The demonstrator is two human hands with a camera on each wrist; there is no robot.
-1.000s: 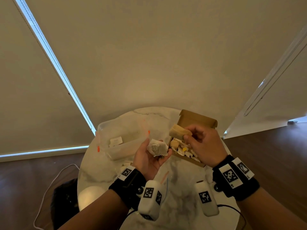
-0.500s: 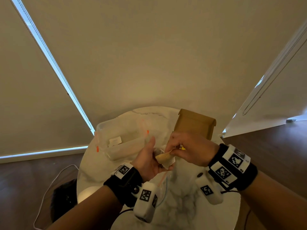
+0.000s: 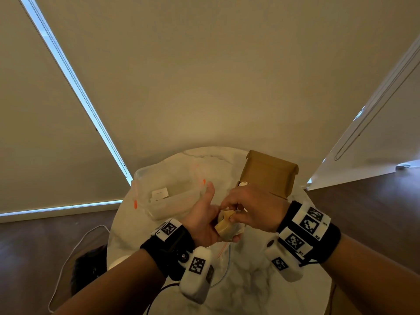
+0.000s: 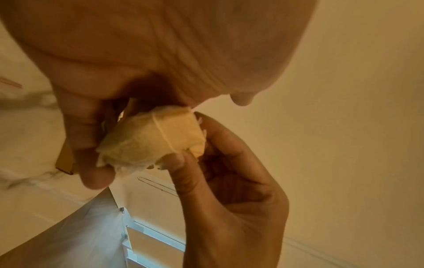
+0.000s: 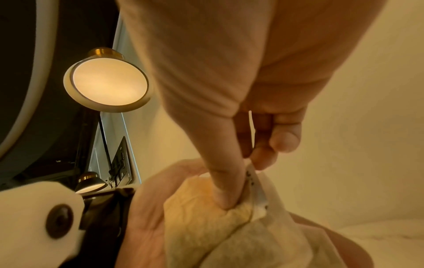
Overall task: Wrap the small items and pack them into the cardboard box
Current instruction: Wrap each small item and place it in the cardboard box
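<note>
A tan wrapped bundle (image 3: pixel 225 226) lies in my upturned left hand (image 3: pixel 204 221), together with crumpled white paper (image 5: pixel 263 235). In the left wrist view my fingers (image 4: pixel 91 154) curl round the bundle (image 4: pixel 151 137). My right hand (image 3: pixel 236 209) comes from above: its thumb (image 5: pixel 224 190) presses into the tan wrapping (image 5: pixel 201 217) while its fingers pinch a white paper edge (image 5: pixel 252 168). Both hands are above the round marble table (image 3: pixel 250 280). The open cardboard box (image 3: pixel 270 173) stands just behind the right hand, which hides its contents.
A clear plastic container (image 3: pixel 168 196) with orange clips sits at the table's back left, close to my left thumb. A thin clear bag (image 3: pixel 223 253) lies under the hands. A white cable (image 3: pixel 68 258) and a dark object are on the floor to the left.
My right hand carried the tan piece from above the box down to the left palm and now presses and pinches it there. The left hand stayed in place, holding the white paper.
</note>
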